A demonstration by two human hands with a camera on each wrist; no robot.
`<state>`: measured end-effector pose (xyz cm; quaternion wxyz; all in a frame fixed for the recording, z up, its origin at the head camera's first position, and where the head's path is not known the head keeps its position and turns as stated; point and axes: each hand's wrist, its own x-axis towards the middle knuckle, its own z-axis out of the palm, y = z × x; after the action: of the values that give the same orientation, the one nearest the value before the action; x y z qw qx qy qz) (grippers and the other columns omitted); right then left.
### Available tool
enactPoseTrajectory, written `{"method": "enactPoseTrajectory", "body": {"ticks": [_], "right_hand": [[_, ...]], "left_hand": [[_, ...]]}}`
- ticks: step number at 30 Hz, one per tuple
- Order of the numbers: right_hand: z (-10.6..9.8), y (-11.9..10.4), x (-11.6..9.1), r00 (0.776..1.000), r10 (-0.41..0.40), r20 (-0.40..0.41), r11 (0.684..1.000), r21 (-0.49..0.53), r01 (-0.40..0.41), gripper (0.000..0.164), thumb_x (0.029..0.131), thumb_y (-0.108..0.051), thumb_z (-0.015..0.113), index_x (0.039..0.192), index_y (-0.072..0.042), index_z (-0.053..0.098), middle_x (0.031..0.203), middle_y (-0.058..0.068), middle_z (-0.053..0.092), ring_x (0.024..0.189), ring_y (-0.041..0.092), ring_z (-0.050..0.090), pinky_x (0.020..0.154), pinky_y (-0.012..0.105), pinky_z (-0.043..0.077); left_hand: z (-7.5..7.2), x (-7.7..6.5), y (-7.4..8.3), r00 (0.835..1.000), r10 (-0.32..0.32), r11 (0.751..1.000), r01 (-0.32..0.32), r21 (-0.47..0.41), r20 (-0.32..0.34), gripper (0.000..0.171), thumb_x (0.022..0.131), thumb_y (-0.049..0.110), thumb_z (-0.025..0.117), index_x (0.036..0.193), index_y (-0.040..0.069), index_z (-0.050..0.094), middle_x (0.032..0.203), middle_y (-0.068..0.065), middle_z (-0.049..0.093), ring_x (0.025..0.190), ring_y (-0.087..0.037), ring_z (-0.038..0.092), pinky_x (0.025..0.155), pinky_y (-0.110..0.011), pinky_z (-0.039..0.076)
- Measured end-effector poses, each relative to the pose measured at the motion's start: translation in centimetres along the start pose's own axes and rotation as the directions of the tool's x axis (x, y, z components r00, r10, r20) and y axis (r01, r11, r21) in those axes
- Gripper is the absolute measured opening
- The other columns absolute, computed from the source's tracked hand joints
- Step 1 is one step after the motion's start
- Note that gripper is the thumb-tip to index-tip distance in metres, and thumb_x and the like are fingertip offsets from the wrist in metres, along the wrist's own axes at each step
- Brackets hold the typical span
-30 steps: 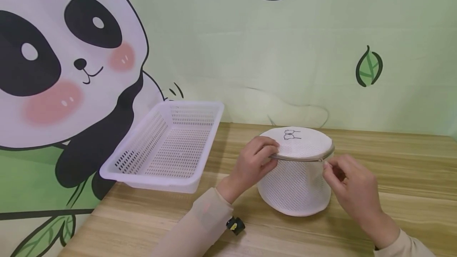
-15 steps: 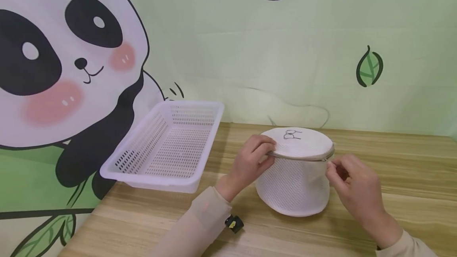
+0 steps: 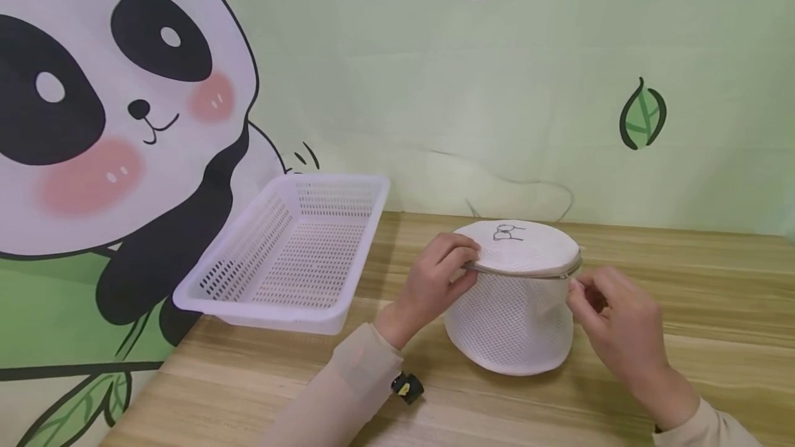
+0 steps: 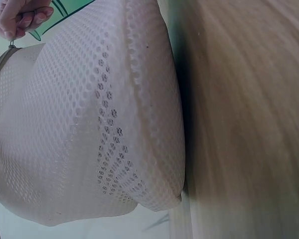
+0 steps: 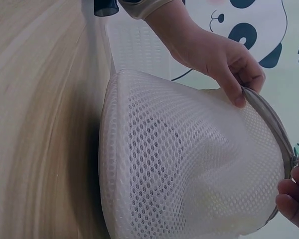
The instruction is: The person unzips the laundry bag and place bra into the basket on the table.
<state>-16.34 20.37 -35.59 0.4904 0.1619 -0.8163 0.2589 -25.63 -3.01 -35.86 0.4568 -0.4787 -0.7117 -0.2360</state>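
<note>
A white mesh laundry bag [image 3: 509, 330], shaped like a drum, stands upright on the wooden table. Line drawings mark its round lid [image 3: 534, 243], and a grey zipper [image 3: 522, 272] runs round the rim. My left hand [image 3: 435, 281] pinches the rim at the left of the zipper, thumb below and fingers on top. At the right front, my right hand [image 3: 621, 323] pinches the small metal zipper pull [image 4: 11, 45] between thumb and forefinger. In the right wrist view the bag's side [image 5: 204, 154] is dented inward. What lies inside cannot be made out.
A white plastic basket [image 3: 267, 314] with slotted walls stands to the left on the table [image 3: 714, 295]. Near my left sleeve lies a small black object [image 3: 407, 388]. Behind the table hangs a green backdrop [image 3: 373, 88] printed with a panda and leaves.
My right hand has shifted slightly right with the zipper pull along the rim, then held still. My left hand has moved slightly left, and the bag's lower part has shifted slightly left.
</note>
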Motion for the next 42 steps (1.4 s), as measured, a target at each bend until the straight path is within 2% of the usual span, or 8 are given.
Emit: {"method": "enactPoseTrajectory", "body": {"ticks": [11, 20, 28, 35, 42], "right_hand": [[0.0, -0.2, 0.0, 1.000, 0.007, 0.000, 1.000, -0.006, -0.007, 0.009, 0.071, -0.002, 0.062, 0.066, -0.008, 0.058, 0.061, -0.004, 0.051, 0.057, 0.001, 0.044, 0.049, 0.008, 0.035], [0.4, -0.4, -0.2, 1.000, -0.011, -0.011, 1.000, 0.005, 0.011, 0.010, 0.070, -0.002, 0.063, 0.065, -0.009, 0.057, 0.060, -0.005, 0.051, 0.056, 0.003, 0.044, 0.048, 0.009, 0.034], [0.5, -0.6, -0.2, 1.000, -0.027, -0.013, 1.000, 0.014, 0.027, 0.009, 0.071, -0.003, 0.062, 0.065, -0.008, 0.058, 0.060, -0.004, 0.051, 0.056, 0.003, 0.043, 0.048, 0.010, 0.033], [0.4, -0.9, -0.4, 0.999, -0.035, 0.019, 0.999, 0.023, 0.035, 0.006, 0.071, -0.003, 0.063, 0.069, -0.007, 0.061, 0.061, -0.004, 0.052, 0.056, 0.004, 0.044, 0.047, 0.011, 0.035], [0.6, -1.6, -0.5, 0.997, -0.070, 0.017, 0.996, 0.048, 0.070, 0.005, 0.074, -0.006, 0.060, 0.070, -0.007, 0.062, 0.062, -0.004, 0.054, 0.055, 0.006, 0.047, 0.048, 0.010, 0.038]], "left_hand": [[0.0, 0.1, 0.1, 1.000, -0.001, 1.000, 0.001, 0.015, 0.010, 0.023, 0.073, 0.003, 0.071, 0.094, 0.004, 0.061, 0.102, -0.009, 0.064, 0.094, -0.019, 0.062, 0.087, -0.020, 0.052], [-0.2, 0.4, 0.8, 0.995, -0.008, 1.000, 0.007, 0.014, 0.100, 0.039, 0.077, 0.018, 0.075, 0.110, 0.006, 0.059, 0.112, -0.009, 0.061, 0.106, -0.021, 0.059, 0.098, -0.026, 0.048], [-0.1, 1.4, 1.9, 0.996, 0.064, 0.998, -0.065, 0.018, 0.063, 0.040, 0.078, 0.023, 0.075, 0.111, 0.006, 0.059, 0.113, -0.009, 0.062, 0.107, -0.021, 0.060, 0.102, -0.027, 0.046], [0.0, 1.9, 2.9, 0.995, 0.092, 0.995, -0.094, 0.045, 0.037, 0.036, 0.078, 0.025, 0.077, 0.107, 0.009, 0.063, 0.111, -0.007, 0.064, 0.105, -0.019, 0.061, 0.101, -0.028, 0.047], [0.2, 2.0, 3.8, 0.993, 0.120, 0.990, -0.120, 0.075, 0.004, 0.031, 0.078, 0.026, 0.078, 0.102, 0.011, 0.066, 0.106, -0.005, 0.065, 0.102, -0.017, 0.062, 0.098, -0.028, 0.049]]}}
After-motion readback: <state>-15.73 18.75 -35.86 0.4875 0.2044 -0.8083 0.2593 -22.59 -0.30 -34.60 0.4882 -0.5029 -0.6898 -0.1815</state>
